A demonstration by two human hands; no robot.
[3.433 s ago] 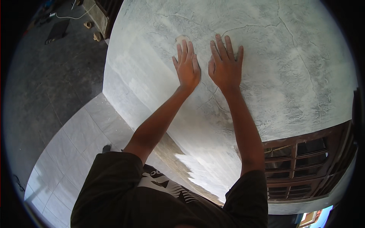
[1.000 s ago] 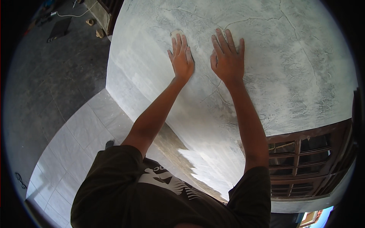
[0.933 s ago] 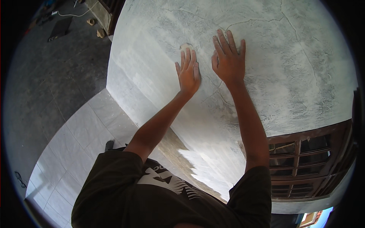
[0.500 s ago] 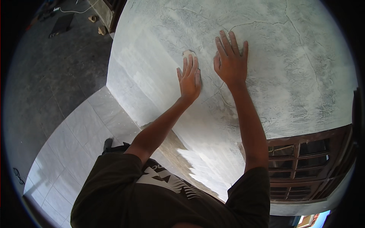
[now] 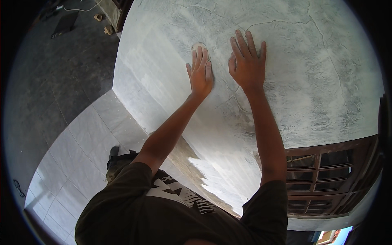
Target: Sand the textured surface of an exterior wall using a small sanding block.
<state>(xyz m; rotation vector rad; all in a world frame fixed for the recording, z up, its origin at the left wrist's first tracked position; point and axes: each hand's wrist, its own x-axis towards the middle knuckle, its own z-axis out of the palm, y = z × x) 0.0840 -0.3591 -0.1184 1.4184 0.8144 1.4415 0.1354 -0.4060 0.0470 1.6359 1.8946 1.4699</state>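
Note:
A pale, cracked plaster wall (image 5: 286, 94) fills most of the view. My left hand (image 5: 200, 75) presses a small, thin, dusty piece of sandpaper (image 5: 199, 44) against it, fingers straight and thumb along the side. Most of that sheet is hidden under the fingers; only its rounded pale far edge shows. To the right, my right hand (image 5: 248, 67) lies flat on the wall with its fingers spread. Whether anything is under its palm cannot be seen. White dust coats the fingertips of both hands.
At lower right a brown wooden window frame (image 5: 322, 179) with small panes is set in the wall. Light floor tiles (image 5: 77, 159) lie to the left, with a darker floor (image 5: 61, 81) beyond. A white cable (image 5: 79, 10) and a pair of shoes (image 5: 108, 30) are at upper left.
My left hand has slid up the wall and slightly left, carrying the sandpaper with it. My right hand has shifted only slightly upward.

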